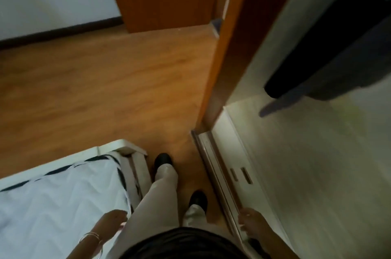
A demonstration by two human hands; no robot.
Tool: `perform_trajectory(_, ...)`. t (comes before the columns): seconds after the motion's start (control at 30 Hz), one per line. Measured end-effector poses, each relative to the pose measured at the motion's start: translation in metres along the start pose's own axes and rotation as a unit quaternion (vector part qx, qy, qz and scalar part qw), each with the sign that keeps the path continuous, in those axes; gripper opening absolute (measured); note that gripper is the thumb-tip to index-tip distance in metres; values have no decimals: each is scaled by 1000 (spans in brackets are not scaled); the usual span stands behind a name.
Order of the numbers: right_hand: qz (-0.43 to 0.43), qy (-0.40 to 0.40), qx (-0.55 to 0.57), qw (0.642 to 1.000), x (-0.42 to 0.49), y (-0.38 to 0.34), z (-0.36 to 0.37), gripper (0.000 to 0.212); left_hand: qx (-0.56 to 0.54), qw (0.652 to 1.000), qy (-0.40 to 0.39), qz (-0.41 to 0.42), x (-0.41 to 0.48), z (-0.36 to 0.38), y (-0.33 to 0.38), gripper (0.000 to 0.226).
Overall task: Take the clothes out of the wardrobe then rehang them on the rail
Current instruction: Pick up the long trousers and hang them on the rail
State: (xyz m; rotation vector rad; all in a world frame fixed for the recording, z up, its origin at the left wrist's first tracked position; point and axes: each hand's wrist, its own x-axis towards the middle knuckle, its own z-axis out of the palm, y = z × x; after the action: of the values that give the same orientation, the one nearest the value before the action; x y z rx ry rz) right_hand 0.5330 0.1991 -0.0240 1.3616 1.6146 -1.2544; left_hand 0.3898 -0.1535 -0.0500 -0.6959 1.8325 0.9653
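Note:
The wardrobe (317, 163) stands open on my right, with a pale floor and pale inner walls. Dark clothes (330, 55) hang inside it at the upper right, their lower ends above the wardrobe floor. My right hand (252, 224) hangs low at the bottom right, close to the wardrobe's floor track, and holds nothing. My left hand (113, 219) hangs at the bottom left beside my pale trouser leg, with bangles on the wrist and nothing in it. The hanging rail is out of view.
An orange-brown wardrobe door (220, 64) stands edge-on at the centre. A bed (59, 195) with a white sheet and white frame fills the lower left. Wooden floor (105, 81) stretches ahead to a white wall. My feet in dark shoes stand between bed and wardrobe.

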Motion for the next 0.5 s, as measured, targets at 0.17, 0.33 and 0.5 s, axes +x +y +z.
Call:
perform_trajectory(0.17,-30,-8,-91,995,10,-117,22,9,-69,996,36,-32,24,-44,14,21)
perform_trajectory(0.33,-118,-25,-150,981,16,-236,55,32,-169,984,48,-25,36,-97,71,17)
perform_trajectory(0.5,-178,-38,-169,969,14,-337,80,25,-227,969,95,3,46,-139,100,25)
